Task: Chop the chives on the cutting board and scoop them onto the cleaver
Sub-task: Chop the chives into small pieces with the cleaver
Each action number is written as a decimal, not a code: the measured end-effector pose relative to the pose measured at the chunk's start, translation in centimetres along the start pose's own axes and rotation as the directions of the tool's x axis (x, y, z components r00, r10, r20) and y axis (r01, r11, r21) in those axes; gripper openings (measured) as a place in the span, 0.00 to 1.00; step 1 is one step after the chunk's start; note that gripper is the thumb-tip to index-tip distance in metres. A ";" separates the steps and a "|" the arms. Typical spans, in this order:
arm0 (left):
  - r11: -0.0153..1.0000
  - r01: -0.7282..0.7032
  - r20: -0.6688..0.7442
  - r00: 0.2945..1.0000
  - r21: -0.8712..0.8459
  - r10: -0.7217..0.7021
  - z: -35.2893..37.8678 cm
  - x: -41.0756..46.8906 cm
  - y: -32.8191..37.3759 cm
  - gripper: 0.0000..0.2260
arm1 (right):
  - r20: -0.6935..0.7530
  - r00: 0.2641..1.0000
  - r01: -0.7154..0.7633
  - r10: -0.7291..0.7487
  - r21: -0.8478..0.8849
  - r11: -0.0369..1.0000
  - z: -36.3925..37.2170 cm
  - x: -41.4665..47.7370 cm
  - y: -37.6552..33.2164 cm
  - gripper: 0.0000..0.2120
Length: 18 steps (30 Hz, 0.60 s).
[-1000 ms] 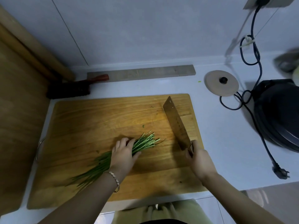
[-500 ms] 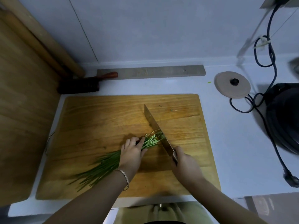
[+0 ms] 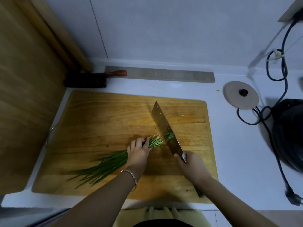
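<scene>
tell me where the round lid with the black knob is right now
In the head view the round lid lies flat on the white counter, off the far right corner of the cutting board, with the black cable looping just beside it.

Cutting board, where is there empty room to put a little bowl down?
The cutting board is bare along its far strip, between the brush and the cleaver tip, and at its right edge. It is crowded mid-board around the chives, left hand and right hand.
</scene>
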<state>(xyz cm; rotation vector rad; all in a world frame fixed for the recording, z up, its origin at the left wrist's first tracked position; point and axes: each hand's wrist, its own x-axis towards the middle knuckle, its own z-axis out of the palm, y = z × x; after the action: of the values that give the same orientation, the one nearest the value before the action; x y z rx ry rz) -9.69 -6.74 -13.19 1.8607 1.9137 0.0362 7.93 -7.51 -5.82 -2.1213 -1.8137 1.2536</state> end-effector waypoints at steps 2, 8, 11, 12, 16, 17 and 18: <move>1.000 0.005 -0.003 1.000 -0.004 -0.005 0.1 0.2 0.3 0.20 | -0.062 0.998 0.017 -0.016 0.009 1.000 -0.8 -0.1 -0.5 0.21; 1.000 -0.011 -0.013 1.000 0.003 0.011 0.4 0.1 0.3 0.20 | -0.014 0.999 0.042 -0.042 0.047 0.998 -0.8 -0.2 -1.0 0.24; 1.000 -0.009 -0.024 1.000 0.003 0.010 0.6 0.2 0.3 0.20 | 0.005 0.999 0.035 -0.035 -0.012 0.999 -0.3 -0.1 -0.9 0.24; 1.000 -0.010 -0.028 1.000 0.001 0.010 0.7 0.2 0.3 0.20 | 0.016 1.000 0.026 -0.026 -0.028 0.999 0.0 0.1 -0.8 0.24; 1.000 -0.015 -0.040 0.999 0.008 0.015 0.9 0.2 0.2 0.20 | 0.032 0.999 0.012 -0.010 -0.069 0.998 1.1 0.5 -0.6 0.24; 1.000 -0.016 -0.044 0.999 0.008 0.016 1.0 0.2 0.2 0.21 | 0.028 1.000 0.010 -0.008 -0.070 0.998 1.3 0.6 -0.6 0.24; 1.000 -0.015 -0.047 0.999 0.004 0.016 1.1 0.3 0.1 0.21 | 0.024 1.000 0.009 -0.008 -0.065 0.998 1.5 0.8 -0.6 0.25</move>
<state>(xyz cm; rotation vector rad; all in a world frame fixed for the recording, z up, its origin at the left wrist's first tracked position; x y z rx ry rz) -9.18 -6.78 -14.20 1.8929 1.9318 0.0825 6.48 -7.35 -6.92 -2.1384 -1.8968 1.2391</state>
